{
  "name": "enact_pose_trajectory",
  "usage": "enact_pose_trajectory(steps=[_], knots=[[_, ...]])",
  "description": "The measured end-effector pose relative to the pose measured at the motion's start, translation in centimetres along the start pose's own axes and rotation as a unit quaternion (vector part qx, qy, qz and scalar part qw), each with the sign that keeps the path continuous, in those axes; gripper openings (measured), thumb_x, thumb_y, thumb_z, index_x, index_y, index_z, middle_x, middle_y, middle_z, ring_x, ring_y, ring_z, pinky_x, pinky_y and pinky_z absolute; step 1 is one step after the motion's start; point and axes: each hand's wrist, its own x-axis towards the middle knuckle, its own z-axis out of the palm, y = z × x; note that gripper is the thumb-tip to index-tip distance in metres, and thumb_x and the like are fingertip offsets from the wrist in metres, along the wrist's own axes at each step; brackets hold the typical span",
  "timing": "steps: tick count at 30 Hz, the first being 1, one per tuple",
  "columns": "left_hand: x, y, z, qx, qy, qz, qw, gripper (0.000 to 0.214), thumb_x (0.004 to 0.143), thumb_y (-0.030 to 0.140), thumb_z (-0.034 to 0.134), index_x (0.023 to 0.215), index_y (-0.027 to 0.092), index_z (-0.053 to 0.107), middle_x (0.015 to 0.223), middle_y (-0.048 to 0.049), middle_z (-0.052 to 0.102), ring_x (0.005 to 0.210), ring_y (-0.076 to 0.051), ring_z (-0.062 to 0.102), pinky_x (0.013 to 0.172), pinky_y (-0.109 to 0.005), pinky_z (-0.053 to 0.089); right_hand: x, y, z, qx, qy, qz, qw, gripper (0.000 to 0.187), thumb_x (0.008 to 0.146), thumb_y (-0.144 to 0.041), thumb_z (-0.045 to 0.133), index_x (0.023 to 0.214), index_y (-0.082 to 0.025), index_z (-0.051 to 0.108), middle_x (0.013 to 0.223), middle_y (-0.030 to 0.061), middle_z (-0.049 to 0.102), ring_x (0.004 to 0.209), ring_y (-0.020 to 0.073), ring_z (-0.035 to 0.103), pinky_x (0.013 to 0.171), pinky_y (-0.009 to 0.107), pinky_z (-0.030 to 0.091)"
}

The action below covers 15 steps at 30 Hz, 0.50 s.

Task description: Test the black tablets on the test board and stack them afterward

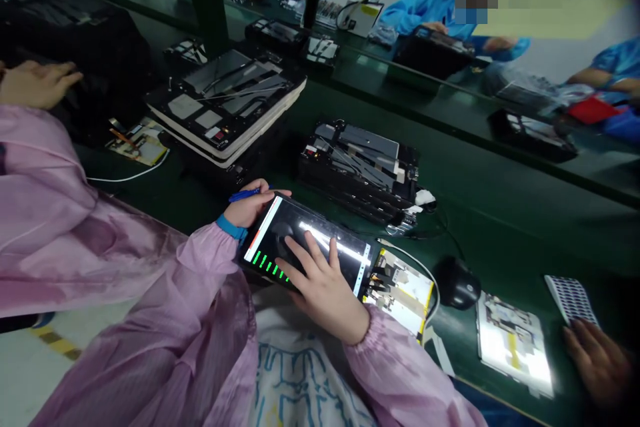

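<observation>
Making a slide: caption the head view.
Left hand holds a blue pen and a lit tablet; right hand lies on the tablet.

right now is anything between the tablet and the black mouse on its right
Yes. A yellow-taped circuit board lies right against the tablet's right edge, and a white cable curves along the board's far side, so both stand between the tablet and the black mouse.

One camera sits on the person's head. It looks forward and down, close over the hands and across the tabletop.
</observation>
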Motion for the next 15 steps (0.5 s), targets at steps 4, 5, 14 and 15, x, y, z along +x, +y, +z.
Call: enact_pose_trajectory(steps=[4,5,14,15], knots=[[0.0,-0.1,-0.1,-0.006,0.004,-0.001,1.0,0.036,0.069,0.012,0.073,0.066,0.018,0.038,0.09,-0.0099,0.075,0.082,-0.024,0.07,0.071,-0.032,0.047,0.0,-0.1,-0.1,0.01,-0.006,-0.005,1.0,0.054,0.08,-0.026,0.064,0.132,-0.026,0.049,0.149,0.0099,0.035,0.142,0.0354,0.015,0.108,0.069,0.013],[0.0,-0.1,-0.1,-0.006,0.004,0.0,1.0,0.036,0.069,0.013,0.073,0.066,0.018,0.038,0.089,-0.0102,0.075,0.082,-0.024,0.07,0.072,-0.032,0.047,0.1,0.0,-0.3,0.013,-0.004,-0.006,1.0,0.059,0.079,-0.029,0.066,0.135,-0.026,0.046,0.149,0.0106,0.035,0.142,0.0355,0.015,0.107,0.069,0.014],[-0.7,-0.2,0.0,-0.038,0.02,-0.012,0.999,0.043,0.062,0.023,0.08,0.068,0.019,0.038,0.079,-0.0055,0.071,0.071,-0.022,0.068,0.064,-0.03,0.048,6.9,4.9,-2.2,-0.029,0.058,0.092,0.994,0.051,0.089,-0.044,0.052,0.131,-0.014,0.049,0.145,0.0164,0.038,0.141,0.0372,0.015,0.106,0.07,0.015],[-0.8,-0.3,0.0,-0.04,0.027,-0.013,0.999,0.044,0.06,0.024,0.081,0.068,0.019,0.038,0.075,-0.0037,0.069,0.067,-0.02,0.066,0.061,-0.028,0.047,7.9,5.2,-2.0,-0.025,0.056,0.09,0.994,0.046,0.09,-0.041,0.049,0.127,-0.014,0.052,0.143,0.0163,0.04,0.141,0.0366,0.017,0.106,0.069,0.017]])
